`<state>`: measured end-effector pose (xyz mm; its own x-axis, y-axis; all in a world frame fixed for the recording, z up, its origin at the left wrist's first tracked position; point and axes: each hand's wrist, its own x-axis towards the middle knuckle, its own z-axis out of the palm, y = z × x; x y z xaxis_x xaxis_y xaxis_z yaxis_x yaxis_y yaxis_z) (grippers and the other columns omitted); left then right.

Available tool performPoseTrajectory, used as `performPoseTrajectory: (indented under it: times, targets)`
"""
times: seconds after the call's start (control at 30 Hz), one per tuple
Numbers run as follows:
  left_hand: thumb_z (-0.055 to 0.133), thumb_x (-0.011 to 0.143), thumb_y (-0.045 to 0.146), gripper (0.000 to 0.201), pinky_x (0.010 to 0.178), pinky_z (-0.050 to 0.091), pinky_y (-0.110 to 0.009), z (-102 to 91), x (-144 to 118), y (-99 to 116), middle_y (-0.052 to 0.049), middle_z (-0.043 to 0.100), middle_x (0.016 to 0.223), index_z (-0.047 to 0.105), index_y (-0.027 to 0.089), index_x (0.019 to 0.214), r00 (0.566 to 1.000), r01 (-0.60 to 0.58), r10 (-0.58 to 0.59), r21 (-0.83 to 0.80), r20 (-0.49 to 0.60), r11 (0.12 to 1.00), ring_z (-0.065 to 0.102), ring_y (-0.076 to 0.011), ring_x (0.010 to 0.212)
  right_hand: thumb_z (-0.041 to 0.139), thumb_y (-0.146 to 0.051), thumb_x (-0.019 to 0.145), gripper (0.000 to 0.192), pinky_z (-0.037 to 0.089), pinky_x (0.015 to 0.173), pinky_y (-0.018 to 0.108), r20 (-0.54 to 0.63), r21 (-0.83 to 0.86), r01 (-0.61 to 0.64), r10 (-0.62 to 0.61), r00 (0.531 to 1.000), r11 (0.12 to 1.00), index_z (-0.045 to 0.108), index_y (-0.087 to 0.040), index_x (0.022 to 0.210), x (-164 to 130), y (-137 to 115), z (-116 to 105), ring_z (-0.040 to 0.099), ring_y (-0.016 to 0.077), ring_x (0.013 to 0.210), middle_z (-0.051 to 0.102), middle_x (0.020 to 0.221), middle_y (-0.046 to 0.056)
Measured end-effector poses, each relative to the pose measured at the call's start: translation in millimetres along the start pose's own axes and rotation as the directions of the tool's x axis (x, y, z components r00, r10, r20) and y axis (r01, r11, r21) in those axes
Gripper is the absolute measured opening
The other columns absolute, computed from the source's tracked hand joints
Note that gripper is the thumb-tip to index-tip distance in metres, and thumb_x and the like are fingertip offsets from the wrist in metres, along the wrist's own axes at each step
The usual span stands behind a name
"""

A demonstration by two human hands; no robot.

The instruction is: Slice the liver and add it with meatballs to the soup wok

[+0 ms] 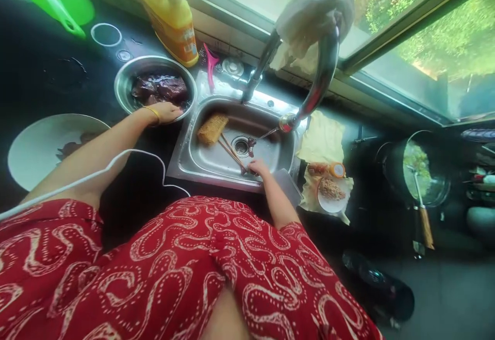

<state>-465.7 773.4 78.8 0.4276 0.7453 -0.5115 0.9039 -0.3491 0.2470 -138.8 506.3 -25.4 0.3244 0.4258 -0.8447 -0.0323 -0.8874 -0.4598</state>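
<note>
At the near rim of a steel bowl (124,100), my left hand (165,112) closes on the edge, its fingertips partly hidden. Dark red pieces of meat (168,86) lie in liquid inside that bowl. My right hand (259,168) is low in the steel sink (266,154), fingers closed, with small dark bits beside them; what they hold is not clear. Two chopsticks (231,150) slant from a yellow-brown sponge (213,128) toward these fingers. By the drain (241,146) a small dark piece (251,145) lies under a thin stream from the tap (288,122).
A yellow bottle (180,31), a pink tool (211,64) and a green jug (58,0) stand behind. A white bowl (27,149) with dark pieces is at left. Rightward are a small dish (332,203) and a pan (413,139). A white cable (127,152) crosses my left arm.
</note>
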Motion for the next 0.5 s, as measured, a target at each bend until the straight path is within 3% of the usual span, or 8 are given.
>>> performPoseTrajectory:
  times: [0.07,0.13,0.23,0.37,0.43,0.5]
  targets:
    - [0.042,0.100,0.034,0.039,0.093,0.038,-0.016,-1.4,-7.1,-2.0,-0.002,0.068,0.093,0.070,0.005,0.103,0.995,0.048,-0.048,0.003,0.082,0.999,0.053,-0.0100,0.088,0.069,0.003,0.062,0.026,0.022,0.034,0.018,-0.024,-0.063,-0.003,0.002,1.000,0.998,0.056,-0.018,0.054,5.6,1.4,-0.2,0.037,0.0059,0.030,0.045,0.034,-0.008]
    - [0.043,0.101,0.036,0.040,0.099,0.035,-0.016,-3.0,-14.0,-5.5,-0.001,0.068,0.111,0.067,0.007,0.116,0.995,0.059,-0.052,-0.096,0.083,0.994,0.054,-0.0095,0.099,0.067,0.003,0.063,0.027,0.023,0.035,0.019,-0.064,-0.104,0.005,-0.012,0.998,0.995,0.055,-0.019,0.054,10.2,0.4,-2.4,0.038,0.0073,0.030,0.044,0.033,-0.008]
    - [0.050,0.098,0.050,0.051,0.104,0.031,-0.016,-5.7,-23.5,-11.9,0.000,0.065,0.125,0.063,0.010,0.126,0.996,-0.011,0.038,-0.291,0.086,0.957,0.053,-0.0076,0.108,0.064,-0.003,0.072,0.023,0.030,0.038,0.020,-0.135,-0.126,0.033,-0.050,0.990,0.991,0.056,-0.021,0.060,17.3,-5.2,-7.0,0.045,0.0111,0.035,0.044,0.035,-0.006]
    - [0.060,0.084,0.065,0.066,0.104,0.033,-0.019,-13.0,-37.6,-15.1,0.001,0.068,0.116,0.066,0.010,0.119,0.991,-0.106,0.125,-0.308,0.041,0.945,0.055,-0.0085,0.105,0.061,-0.013,0.082,0.012,0.043,0.052,0.022,-0.219,-0.139,0.082,-0.111,0.969,0.987,0.059,-0.020,0.073,28.0,-15.2,-7.9,0.059,0.0142,0.053,0.058,0.053,-0.002]
    - [0.062,0.081,0.066,0.066,0.105,0.035,-0.026,-18.9,-46.5,-11.9,0.000,0.069,0.105,0.069,0.007,0.111,0.993,-0.118,0.109,-0.322,-0.044,0.939,0.057,-0.0091,0.099,0.063,-0.014,0.081,0.007,0.048,0.065,0.024,-0.255,-0.157,0.119,-0.157,0.954,0.980,0.061,-0.021,0.080,32.3,-18.9,-4.6,0.066,0.0158,0.074,0.068,0.072,0.002]
    - [0.065,0.078,0.065,0.069,0.104,0.039,-0.035,-24.2,-56.0,-2.6,-0.001,0.068,0.098,0.068,0.003,0.110,0.985,-0.143,0.086,-0.446,-0.146,0.883,0.059,-0.0101,0.093,0.065,-0.013,0.078,0.010,0.049,0.081,0.026,-0.272,-0.172,0.158,-0.201,0.941,0.972,0.062,-0.021,0.082,34.8,-21.0,0.9,0.065,0.0184,0.098,0.071,0.092,0.004]
